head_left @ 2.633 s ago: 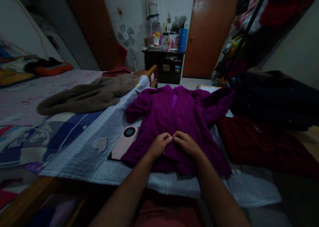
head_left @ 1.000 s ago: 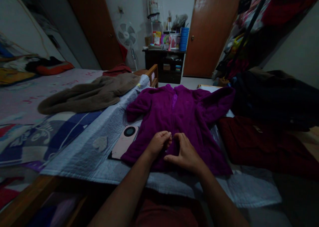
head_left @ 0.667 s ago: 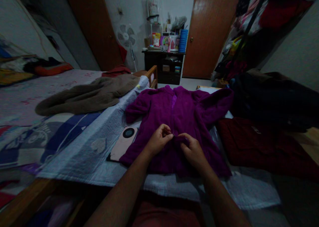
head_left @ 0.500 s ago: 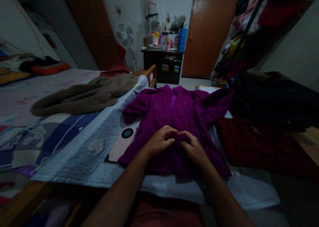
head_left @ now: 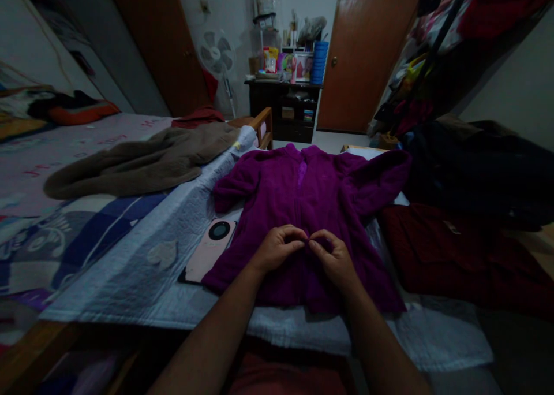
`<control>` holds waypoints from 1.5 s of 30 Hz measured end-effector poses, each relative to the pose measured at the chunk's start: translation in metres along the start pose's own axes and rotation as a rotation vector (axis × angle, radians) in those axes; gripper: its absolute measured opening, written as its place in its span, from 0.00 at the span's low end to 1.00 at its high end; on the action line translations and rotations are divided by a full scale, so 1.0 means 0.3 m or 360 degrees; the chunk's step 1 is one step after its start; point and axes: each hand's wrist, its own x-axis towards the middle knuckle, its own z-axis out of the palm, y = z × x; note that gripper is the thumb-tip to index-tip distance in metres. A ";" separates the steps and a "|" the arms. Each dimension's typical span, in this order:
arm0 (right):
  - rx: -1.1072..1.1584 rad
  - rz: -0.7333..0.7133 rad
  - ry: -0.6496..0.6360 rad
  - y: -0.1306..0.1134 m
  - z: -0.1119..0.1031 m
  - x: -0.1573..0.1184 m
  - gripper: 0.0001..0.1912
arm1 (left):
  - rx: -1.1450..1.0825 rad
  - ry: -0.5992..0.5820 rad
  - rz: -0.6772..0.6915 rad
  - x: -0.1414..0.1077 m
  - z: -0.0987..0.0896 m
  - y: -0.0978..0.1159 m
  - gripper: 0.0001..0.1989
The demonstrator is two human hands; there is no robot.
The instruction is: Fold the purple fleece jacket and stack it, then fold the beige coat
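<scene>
head view: 2 hands meet fingertip to fingertip, palms down.

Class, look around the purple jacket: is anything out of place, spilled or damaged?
The pink flat item lies slantwise with one edge seemingly under the purple jacket, an odd, easily overlooked spot. No spill or damage shows, though the picture is dark.

Pretty dim room tbh: pale wall behind a dark cabinet, wooden door just right of it, standing fan to its left.
</scene>
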 end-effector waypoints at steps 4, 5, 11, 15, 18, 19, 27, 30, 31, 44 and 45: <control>0.0011 -0.0005 0.0011 0.004 -0.002 -0.003 0.07 | -0.0132 0.0035 -0.0044 -0.005 0.007 -0.013 0.07; 0.0015 -0.0001 0.0021 0.004 -0.002 -0.004 0.07 | -0.0169 0.0045 -0.0059 -0.006 0.009 -0.014 0.07; 0.0062 0.0032 0.0055 0.009 0.001 -0.005 0.07 | -0.0298 0.0054 -0.0111 -0.009 0.020 -0.019 0.08; 0.0051 -0.0008 0.0030 0.016 0.000 -0.004 0.06 | -0.0256 -0.0013 -0.0072 -0.010 0.015 -0.029 0.09; 0.0029 -0.0048 0.0002 0.020 0.001 -0.003 0.06 | 0.0015 -0.0063 0.0076 -0.011 0.003 -0.031 0.10; 0.0010 -0.0070 0.0002 0.021 0.001 -0.003 0.06 | 0.0134 -0.0067 0.0135 -0.012 -0.001 -0.030 0.10; -0.0155 -0.0190 -0.0007 0.021 0.010 0.002 0.05 | 0.0572 0.0040 0.0332 -0.022 -0.005 -0.016 0.07; -0.0181 -0.0166 0.0006 0.020 0.015 0.002 0.05 | 0.0653 0.0044 0.0344 -0.026 -0.005 -0.015 0.06; -0.0193 -0.0168 0.0007 0.021 0.016 0.002 0.04 | 0.0673 0.0046 0.0337 -0.027 -0.006 -0.015 0.06; -0.0240 -0.0266 -0.0082 0.014 0.011 0.002 0.02 | 0.0682 0.0020 0.0291 -0.033 -0.003 -0.007 0.02; -0.0233 -0.0263 -0.0080 0.013 0.010 0.001 0.02 | 0.0646 0.0026 0.0287 -0.033 -0.002 -0.007 0.02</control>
